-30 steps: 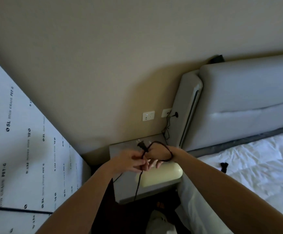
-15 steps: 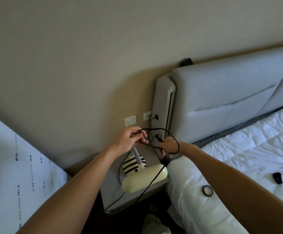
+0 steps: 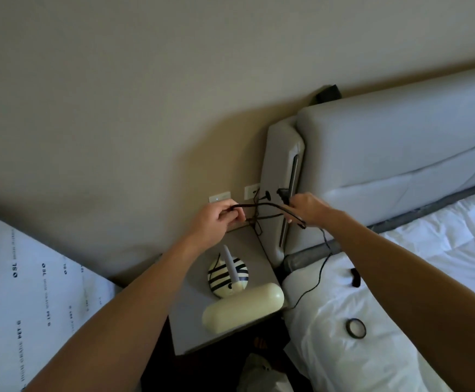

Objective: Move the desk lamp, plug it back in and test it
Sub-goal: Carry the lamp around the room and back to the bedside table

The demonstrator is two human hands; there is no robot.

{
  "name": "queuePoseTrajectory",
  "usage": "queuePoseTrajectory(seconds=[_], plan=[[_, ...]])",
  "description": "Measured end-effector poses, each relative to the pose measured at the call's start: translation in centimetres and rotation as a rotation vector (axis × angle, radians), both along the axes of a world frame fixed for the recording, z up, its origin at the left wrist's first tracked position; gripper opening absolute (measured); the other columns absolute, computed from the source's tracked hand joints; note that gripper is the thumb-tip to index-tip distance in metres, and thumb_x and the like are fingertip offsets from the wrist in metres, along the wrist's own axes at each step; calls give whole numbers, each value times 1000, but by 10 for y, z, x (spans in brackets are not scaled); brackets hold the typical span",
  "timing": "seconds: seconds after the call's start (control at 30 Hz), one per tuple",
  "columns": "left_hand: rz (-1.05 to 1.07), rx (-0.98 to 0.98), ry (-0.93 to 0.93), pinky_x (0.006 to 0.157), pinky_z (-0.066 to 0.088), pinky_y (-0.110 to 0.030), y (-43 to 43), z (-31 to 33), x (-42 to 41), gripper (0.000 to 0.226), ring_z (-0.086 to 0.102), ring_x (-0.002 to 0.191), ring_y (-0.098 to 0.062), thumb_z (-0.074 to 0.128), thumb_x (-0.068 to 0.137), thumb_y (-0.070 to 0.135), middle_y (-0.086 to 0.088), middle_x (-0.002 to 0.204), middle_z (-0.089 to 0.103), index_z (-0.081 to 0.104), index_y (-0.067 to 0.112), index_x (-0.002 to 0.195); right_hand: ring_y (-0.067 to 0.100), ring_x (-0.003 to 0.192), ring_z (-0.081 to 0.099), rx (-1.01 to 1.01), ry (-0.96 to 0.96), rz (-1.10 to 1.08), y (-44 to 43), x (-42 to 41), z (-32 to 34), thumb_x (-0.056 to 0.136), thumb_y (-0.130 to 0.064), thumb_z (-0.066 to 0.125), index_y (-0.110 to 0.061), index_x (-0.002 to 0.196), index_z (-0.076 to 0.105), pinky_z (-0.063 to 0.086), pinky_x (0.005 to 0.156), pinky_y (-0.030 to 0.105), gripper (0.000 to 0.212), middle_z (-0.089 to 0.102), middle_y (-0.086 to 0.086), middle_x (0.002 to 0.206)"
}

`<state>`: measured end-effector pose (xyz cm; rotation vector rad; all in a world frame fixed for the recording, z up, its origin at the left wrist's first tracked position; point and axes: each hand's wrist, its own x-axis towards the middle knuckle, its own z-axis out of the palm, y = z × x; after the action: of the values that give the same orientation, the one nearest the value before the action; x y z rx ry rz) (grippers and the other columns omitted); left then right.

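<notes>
The desk lamp (image 3: 237, 290) already stands on the desk (image 3: 191, 315), below and nearer than both hands, its cream head lying toward the front edge and its striped base behind it. The step in hand appears to be the plugging-in, with the cord being straightened first.

The left hand (image 3: 216, 222) is closed on the black cord (image 3: 261, 205), pinching it between thumb and fingertips. The right hand (image 3: 305, 207) is curled around the other end of that stretch, with the plug (image 3: 283, 193) showing just above its fingers. The cord runs taut between the two hands, then drops from under the right hand across the bed (image 3: 400, 306).

Beyond the hands, on the wall, a white outlet (image 3: 252, 190) sits between them, with another dark plug and wire at its right side. A second white plate (image 3: 219, 198) lies just past the left hand.

The next move likely calls for turning the plug so its prongs face a free socket and pressing it home, with the left hand giving slack.

Half a second earlier the cord hung in a loop between hands held close together; now the hands are spread apart and the loop is pulled out straight.
</notes>
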<state>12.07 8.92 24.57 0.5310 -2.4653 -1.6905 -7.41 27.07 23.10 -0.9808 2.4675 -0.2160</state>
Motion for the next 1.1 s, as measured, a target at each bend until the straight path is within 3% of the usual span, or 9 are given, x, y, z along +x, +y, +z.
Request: queuePoseTrajectory(seconds=[0.17, 0.23, 0.33, 0.5, 0.6, 0.7, 0.83, 0.93, 1.1], plan=[[151, -163, -93, 74, 54, -19, -41, -9, -21, 28, 69, 79, -11, 54, 93, -5, 2, 80, 74, 65, 20, 90, 21, 54, 55, -232, 91, 72, -29, -17, -7, 102, -51, 40, -24, 65, 46, 40, 53, 31, 47, 56, -1, 61], [225, -196, -215, 76, 54, -31, -58, -22, -27, 31, 70, 76, -15, 56, 84, -7, 3, 74, 75, 64, 24, 86, 20, 62, 55, -286, 81, 185, -44, -27, -20, 103, -48, 44, -21, 71, 44, 39, 56, 31, 42, 56, -6, 72], [143, -243, -347, 78, 53, -30, -71, -44, -25, 27, 69, 81, -21, 67, 81, -3, -1, 81, 74, 64, 23, 85, 27, 81, 64, -242, -4, 271, -63, -24, -49, 104, -35, 51, -14, 89, 51, 52, 69, 39, 26, 63, 8, 94], [-29, -363, -542, 80, 48, -21, -86, -91, -26, 43, 65, 96, -13, 55, 83, -8, 3, 104, 72, 68, 27, 103, 33, 86, 67, -143, -250, 67, -84, -12, -128, 105, -23, 53, -5, 124, 59, 49, 68, 33, 28, 69, 21, 103], [-97, -320, -678, 96, 52, -33, -92, -119, -18, 52, 65, 106, -17, 42, 79, -6, 1, 113, 71, 65, 37, 99, 29, 80, 67, -131, -398, -94, -87, 8, -173, 103, -26, 55, -7, 125, 62, 55, 70, 37, 30, 68, 16, 98], [-140, -282, -795, 98, 47, -33, -95, -147, -16, 40, 61, 111, -17, 41, 88, 8, 2, 120, 68, 64, 38, 100, 29, 84, 70, -115, -510, -248, -87, 32, -205, 95, -31, 65, -12, 116, 67, 59, 72, 37, 28, 70, 13, 98], [-209, -377, -843, 77, 40, -31, -100, -191, -23, 27, 58, 100, -21, 38, 103, 34, -7, 118, 65, 60, 24, 114, 24, 101, 68, -32, -487, -284, -97, 66, -241, 75, -56, 80, -22, 125, 59, 55, 79, 33, 64, 70, 3, 113], [-229, -392, -872, 81, 42, -34, -106, -217, -25, 32, 57, 114, -27, 48, 103, 33, -9, 131, 58, 48, 25, 133, 27, 111, 65, 121, -427, -283, -101, 91, -264, 71, -68, 78, -23, 137, 44, 44, 78, 31, 86, 67, 5, 122], [-390, -455, -858, 96, 50, -41, -112, -252, -37, 76, 57, 118, -30, 62, 95, 19, -12, 138, 55, 18, 30, 156, 25, 83, 67, 113, -336, -376, -96, 113, -287, 81, -53, 66, -24, 125, 42, 52, 71, 33, 58, 66, 0, 90]])
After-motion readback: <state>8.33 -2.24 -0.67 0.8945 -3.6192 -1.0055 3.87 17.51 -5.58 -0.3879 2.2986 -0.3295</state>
